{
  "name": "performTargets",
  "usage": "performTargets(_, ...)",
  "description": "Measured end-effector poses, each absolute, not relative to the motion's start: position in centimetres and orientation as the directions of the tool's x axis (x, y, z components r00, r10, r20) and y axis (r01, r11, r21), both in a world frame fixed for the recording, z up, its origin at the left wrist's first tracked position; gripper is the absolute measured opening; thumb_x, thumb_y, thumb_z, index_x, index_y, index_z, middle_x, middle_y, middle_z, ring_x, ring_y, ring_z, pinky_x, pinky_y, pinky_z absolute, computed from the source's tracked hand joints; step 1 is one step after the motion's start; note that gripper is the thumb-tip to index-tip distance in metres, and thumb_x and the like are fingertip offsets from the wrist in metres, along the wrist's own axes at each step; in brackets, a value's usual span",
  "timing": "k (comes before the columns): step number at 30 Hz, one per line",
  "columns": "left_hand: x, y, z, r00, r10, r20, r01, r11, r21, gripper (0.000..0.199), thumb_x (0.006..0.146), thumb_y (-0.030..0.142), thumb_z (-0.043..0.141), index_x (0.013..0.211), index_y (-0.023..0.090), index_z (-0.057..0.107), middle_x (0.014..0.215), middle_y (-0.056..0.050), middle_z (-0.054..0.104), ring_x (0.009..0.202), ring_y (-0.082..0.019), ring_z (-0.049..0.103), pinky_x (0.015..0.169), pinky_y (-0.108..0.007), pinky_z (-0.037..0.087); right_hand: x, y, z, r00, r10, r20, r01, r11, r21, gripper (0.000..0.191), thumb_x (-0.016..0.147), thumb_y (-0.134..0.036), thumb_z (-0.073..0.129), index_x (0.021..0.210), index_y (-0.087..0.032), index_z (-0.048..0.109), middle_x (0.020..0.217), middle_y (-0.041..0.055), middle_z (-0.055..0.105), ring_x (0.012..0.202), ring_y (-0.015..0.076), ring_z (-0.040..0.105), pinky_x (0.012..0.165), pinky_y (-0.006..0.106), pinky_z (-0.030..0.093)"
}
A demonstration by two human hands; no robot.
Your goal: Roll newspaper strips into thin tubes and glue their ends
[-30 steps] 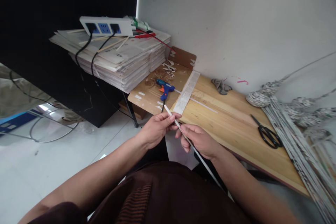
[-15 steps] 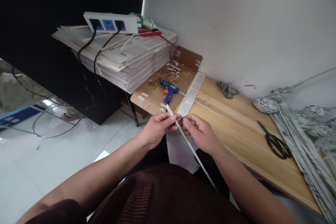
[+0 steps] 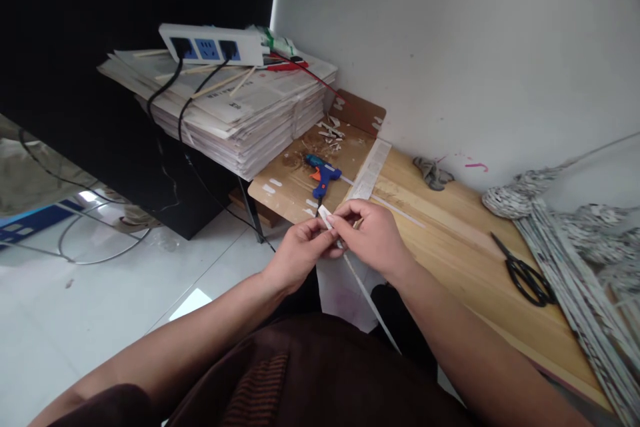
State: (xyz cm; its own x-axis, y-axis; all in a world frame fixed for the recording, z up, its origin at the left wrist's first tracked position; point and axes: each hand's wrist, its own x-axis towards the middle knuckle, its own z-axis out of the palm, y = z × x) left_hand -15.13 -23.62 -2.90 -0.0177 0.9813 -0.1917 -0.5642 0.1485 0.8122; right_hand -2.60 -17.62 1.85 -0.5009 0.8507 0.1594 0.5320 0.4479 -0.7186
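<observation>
A thin rolled paper strip (image 3: 367,298) slants from between my hands down toward my lap, its flat white end pointing up and away. My left hand (image 3: 303,247) pinches it near that end. My right hand (image 3: 369,235) is closed on the same part, its thumb and fingertips meeting those of my left hand. Just beyond my hands lies a blue glue gun (image 3: 326,180) with an orange trigger, on a brown board (image 3: 285,180). A printed paper strip (image 3: 370,170) lies to its right, partly covered by my right hand.
Stacked newspapers (image 3: 280,127) carry a white power strip (image 3: 250,47) at the back left. Black scissors (image 3: 527,277), long paper rolls (image 3: 575,293) and woven paper pieces (image 3: 507,200) are on the right. A grey cloth (image 3: 433,173) lies by the wall.
My right hand has moved left and closed on the paper strip beside my left hand's fingertips. The strip's lower end has shifted slightly left.
</observation>
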Motion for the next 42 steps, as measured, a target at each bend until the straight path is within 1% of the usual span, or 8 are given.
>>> performTargets(4,-15.4,-23.8,-2.8,-0.074,0.972,-0.225,-0.660,0.121,0.741,0.029,0.071,0.024,0.079,0.088,0.016,0.057,0.070,0.002,0.064,0.063,-0.010,0.063,0.061,-0.024,0.056,-3.1,-17.4,2.2,-0.479,0.854,0.203,0.550,0.471,-0.690,0.015,0.082,-0.030,0.065,0.070,-0.020,0.065,0.076,0.0032,0.068,0.072,0.0157,0.060,0.069,0.030,0.044)
performTargets(11,-16.6,-23.9,-3.3,-0.082,0.966,-0.244,-0.686,0.123,0.717,0.026,0.072,0.025,0.080,0.083,0.014,0.058,0.073,-0.003,0.068,0.072,-0.017,0.071,0.065,-0.023,0.057,-3.5,-15.0,1.3,-0.607,0.766,-0.211,0.307,-0.018,-0.951,0.029,0.081,-0.045,0.064,0.075,-0.018,0.058,0.065,-0.0001,0.061,0.052,0.0096,0.053,0.047,0.022,0.038)
performTargets(14,-17.5,-23.9,-3.3,-0.128,0.949,-0.289,-0.694,0.122,0.710,0.028,0.070,0.024,0.081,0.082,0.014,0.058,0.075,-0.003,0.069,0.077,-0.019,0.073,0.066,-0.023,0.058,-3.8,-12.5,0.3,-0.500,0.841,-0.206,0.452,0.051,-0.890,0.037,0.085,-0.054,0.058,0.080,-0.017,0.062,0.072,0.0029,0.064,0.054,0.0102,0.055,0.046,0.022,0.037)
performTargets(22,-18.7,-24.2,-3.0,-0.147,0.944,-0.295,-0.679,0.121,0.724,0.027,0.071,0.024,0.081,0.085,0.014,0.060,0.082,-0.004,0.070,0.082,-0.021,0.073,0.069,-0.025,0.060,-8.1,-8.1,-0.4,-0.345,0.926,-0.153,0.871,0.255,-0.419,0.064,0.078,-0.078,0.045,0.065,-0.019,0.066,0.060,0.0128,0.065,0.072,0.0276,0.067,0.061,0.033,0.044)
performTargets(27,-19.3,-24.2,-3.0,-0.154,0.934,-0.321,-0.686,0.133,0.715,0.026,0.070,0.022,0.081,0.082,0.014,0.060,0.079,-0.004,0.070,0.083,-0.021,0.073,0.067,-0.024,0.060,-8.3,-7.5,-0.9,-0.314,0.914,-0.255,0.850,0.151,-0.505,0.035,0.080,-0.053,0.060,0.072,-0.020,0.069,0.052,0.0070,0.063,0.055,0.0231,0.065,0.054,0.032,0.045)
performTargets(33,-20.0,-24.1,-3.4,-0.166,0.929,-0.331,-0.697,0.127,0.706,0.024,0.070,0.020,0.081,0.081,0.014,0.060,0.076,-0.003,0.069,0.082,-0.022,0.073,0.067,-0.023,0.060,-6.9,-7.9,-1.0,-0.306,0.825,-0.476,0.434,-0.324,-0.840,0.016,0.081,-0.032,0.064,0.078,-0.017,0.060,0.065,0.0055,0.066,0.052,0.0167,0.065,0.040,0.023,0.045)
performTargets(37,-20.0,-23.9,-3.4,-0.157,0.931,-0.330,-0.699,0.131,0.703,0.023,0.072,0.019,0.080,0.083,0.014,0.060,0.080,-0.003,0.070,0.082,-0.021,0.073,0.068,-0.023,0.060,-6.0,-9.1,-1.0,-0.566,0.599,-0.567,0.050,-0.662,-0.748,0.005,0.089,-0.019,0.057,0.090,-0.014,0.058,0.078,0.0048,0.067,0.062,0.0098,0.066,0.049,0.016,0.052)
performTargets(42,-20.1,-23.9,-3.1,-0.168,0.935,-0.314,-0.694,0.114,0.711,0.020,0.074,0.017,0.078,0.081,0.013,0.059,0.081,-0.003,0.070,0.083,-0.021,0.073,0.068,-0.021,0.060,-4.3,-11.2,-1.1,-0.718,0.598,-0.356,-0.174,-0.649,-0.741,0.007,0.089,-0.020,0.059,0.095,-0.017,0.057,0.078,-0.0004,0.059,0.060,0.0067,0.054,0.043,0.013,0.038)
